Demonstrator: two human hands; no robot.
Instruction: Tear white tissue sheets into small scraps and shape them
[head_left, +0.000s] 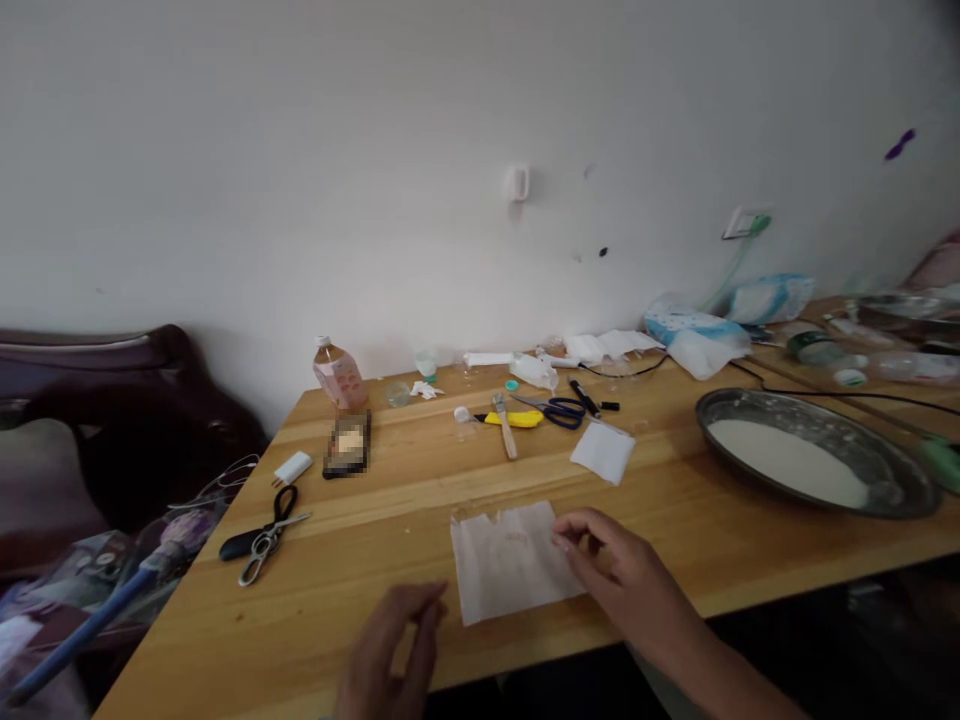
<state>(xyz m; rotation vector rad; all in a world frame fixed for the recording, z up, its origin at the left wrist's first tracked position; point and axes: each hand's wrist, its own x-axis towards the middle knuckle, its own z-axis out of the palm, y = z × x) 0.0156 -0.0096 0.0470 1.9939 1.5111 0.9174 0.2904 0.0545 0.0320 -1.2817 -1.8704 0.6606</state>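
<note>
A thin white tissue sheet (510, 565) lies flat on the wooden table (345, 560), its upper edge uneven. My right hand (626, 575) is at the sheet's right side, thumb and fingers pinched together at its upper right edge. To the left of the sheet is my left hand (394, 650), slightly blurred. Its fingers are curled, with thumb and forefinger tips close together and nothing visible between them. A small folded white paper (602, 452) rests farther back, beyond my right hand.
A wide metal basin (896, 465) of whitish contents stands right. Behind the sheet lie a brush (505, 428), a yellow-handled cutter (517, 420) and dark-handled scissors (562, 412). At left are other scissors (262, 550), a white charger (292, 467) and a pink bottle (339, 375).
</note>
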